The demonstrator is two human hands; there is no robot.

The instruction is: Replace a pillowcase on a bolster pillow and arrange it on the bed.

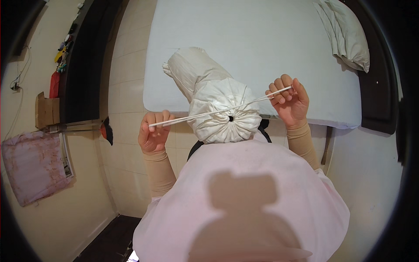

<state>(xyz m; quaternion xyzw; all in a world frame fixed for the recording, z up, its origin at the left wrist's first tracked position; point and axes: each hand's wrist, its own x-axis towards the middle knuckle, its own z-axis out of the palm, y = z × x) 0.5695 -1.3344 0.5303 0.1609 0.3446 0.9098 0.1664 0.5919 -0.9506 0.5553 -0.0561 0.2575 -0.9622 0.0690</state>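
Note:
A long white fabric bag lies from the bed towards my body, its near end gathered into radial pleats around a small dark opening. A white drawstring cord stretches taut across that gathered end. My left hand grips one end of the cord at the left of the bag. At the right, my right hand holds the other end, a little higher in the view. Both hands are apart from the bag's fabric.
The bed has a white sheet, with a pillow by the dark headboard. A dark cabinet, a cardboard box and a broom stand at the left. Tiled floor lies between cabinet and bed.

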